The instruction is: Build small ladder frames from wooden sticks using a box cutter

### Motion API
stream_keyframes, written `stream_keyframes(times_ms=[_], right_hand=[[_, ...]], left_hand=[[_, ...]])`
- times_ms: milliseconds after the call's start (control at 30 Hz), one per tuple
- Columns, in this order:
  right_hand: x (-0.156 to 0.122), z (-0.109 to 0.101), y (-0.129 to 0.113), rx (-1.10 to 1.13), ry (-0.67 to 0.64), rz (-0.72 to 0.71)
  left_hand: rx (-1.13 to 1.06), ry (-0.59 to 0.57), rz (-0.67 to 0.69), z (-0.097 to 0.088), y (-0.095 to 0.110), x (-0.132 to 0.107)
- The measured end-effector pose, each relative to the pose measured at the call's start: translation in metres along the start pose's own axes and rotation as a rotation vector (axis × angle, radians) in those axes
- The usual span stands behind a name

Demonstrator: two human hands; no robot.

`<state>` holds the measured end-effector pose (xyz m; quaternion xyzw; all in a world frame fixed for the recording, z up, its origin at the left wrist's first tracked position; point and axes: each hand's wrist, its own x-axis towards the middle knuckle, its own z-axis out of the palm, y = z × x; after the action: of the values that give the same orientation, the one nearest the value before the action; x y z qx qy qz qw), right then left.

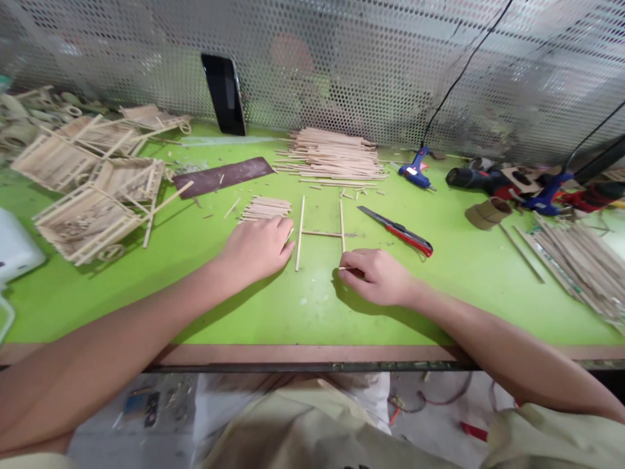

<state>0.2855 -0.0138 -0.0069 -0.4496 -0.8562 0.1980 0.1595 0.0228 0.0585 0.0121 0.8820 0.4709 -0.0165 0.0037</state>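
Two upright wooden sticks, a left one (299,234) and a right one (342,225), lie on the green table joined by a crosspiece (321,233) in an H shape. Beside the left stick is my left hand (261,246), closed, with the end of a thin stick showing between thumb and forefinger. Its knuckles partly cover a row of short sticks (266,207). My right hand (378,277) pinches a short wooden stick (344,268) near the lower end of the right upright. Most of that stick is hidden by the fingers.
A red utility knife (398,231) lies to the right, its blade pointing away. Behind are a heap of long sticks (336,155), a blue glue gun (416,170), a brown strip (224,177) and a phone (224,94). Small wooden carts (92,212) crowd the left.
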Motion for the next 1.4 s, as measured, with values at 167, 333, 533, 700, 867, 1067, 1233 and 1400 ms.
stream_keyframes(times_ms=[167, 333, 533, 700, 867, 1067, 1233, 1400], right_hand=[[0.0, 0.001, 0.001, -0.016, -0.011, 0.004], [0.0, 0.001, 0.001, -0.013, -0.029, 0.012], [0.001, 0.002, 0.002, -0.01, -0.036, 0.01], [0.003, 0.004, 0.002, 0.044, -0.035, 0.001], [0.0, 0.001, 0.0, 0.112, 0.011, 0.029], [-0.002, -0.002, 0.002, 0.084, 0.054, -0.013], [0.0, 0.0, 0.005, -0.021, 0.132, -0.219], [-0.002, -0.002, 0.005, -0.19, 0.209, -0.332]], left_hand=[[0.032, -0.006, 0.019, 0.003, 0.001, 0.003], [0.015, 0.03, 0.082, 0.007, 0.003, 0.001], [-0.095, 0.14, 0.104, 0.004, 0.001, 0.0], [-0.294, 0.101, 0.153, 0.013, 0.017, 0.005], [-0.276, 0.16, 0.105, 0.016, 0.012, 0.01], [-0.209, 0.202, 0.225, 0.017, -0.012, 0.014], [-0.2, 0.037, 0.232, 0.019, -0.01, 0.015], [-0.187, 0.034, 0.259, 0.018, -0.007, 0.011]])
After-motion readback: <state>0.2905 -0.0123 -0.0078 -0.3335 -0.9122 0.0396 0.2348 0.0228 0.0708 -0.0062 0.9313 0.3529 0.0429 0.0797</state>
